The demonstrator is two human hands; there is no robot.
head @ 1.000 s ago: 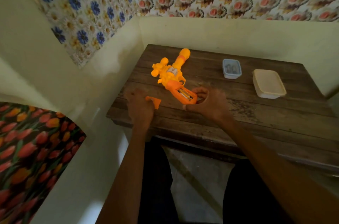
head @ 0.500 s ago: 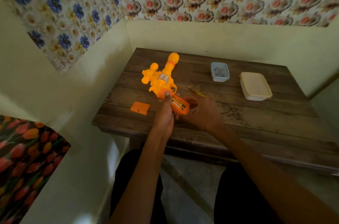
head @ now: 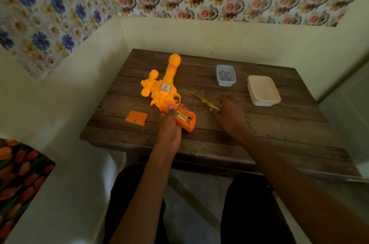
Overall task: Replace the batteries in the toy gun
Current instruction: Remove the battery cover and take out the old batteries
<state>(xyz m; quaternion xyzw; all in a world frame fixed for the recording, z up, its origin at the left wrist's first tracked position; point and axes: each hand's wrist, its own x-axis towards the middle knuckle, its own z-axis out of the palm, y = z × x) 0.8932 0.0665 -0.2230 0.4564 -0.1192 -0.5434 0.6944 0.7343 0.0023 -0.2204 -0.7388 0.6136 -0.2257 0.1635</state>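
An orange and yellow toy gun [head: 164, 89] lies on the wooden table [head: 269, 131], barrel pointing away from me. Its grip compartment is uncovered and batteries [head: 183, 117] show inside. My left hand [head: 169, 128] grips the handle, thumb on its upper end. The orange battery cover [head: 137, 118] lies flat to the left of the gun. My right hand [head: 228, 114] rests to the right of the gun, fingers closed around the handle end of a thin yellow screwdriver [head: 203, 101].
A small clear box [head: 225, 75] holding spare batteries stands at the back middle of the table. A closed cream container [head: 263, 90] sits to its right. Walls close off the table's left and far sides. My knees are under the near edge.
My left hand let go of the battery cover, which now lies on the table, and took the gun's handle. My right hand left the handle and moved right onto the screwdriver.
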